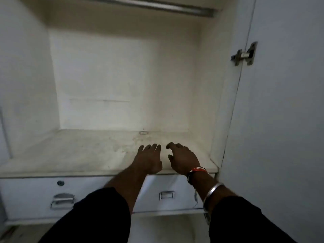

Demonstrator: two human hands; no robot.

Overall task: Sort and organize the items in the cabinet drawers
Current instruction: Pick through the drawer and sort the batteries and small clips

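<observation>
Both my arms reach into an open white cabinet. My left hand (148, 158) lies over the dusty white shelf (73, 155) with its fingers straight and holds nothing. Just to its right, my right hand (182, 159) hovers over the same shelf, fingers loosely bent and nothing in them. Under the shelf sit two white drawer fronts: the left drawer (35, 195) has a keyhole (60, 183) and a metal pull handle (62, 200); the right drawer (168, 188) has a small recessed metal handle (166, 195). Both look shut.
A metal hanging rail (157, 6) runs across the cabinet top. The right cabinet door (280, 120) stands open on a metal hinge (244, 54). A faint ring mark (143, 132) shows on the shelf near the back wall. A lower shelf (166, 223) lies below the drawers.
</observation>
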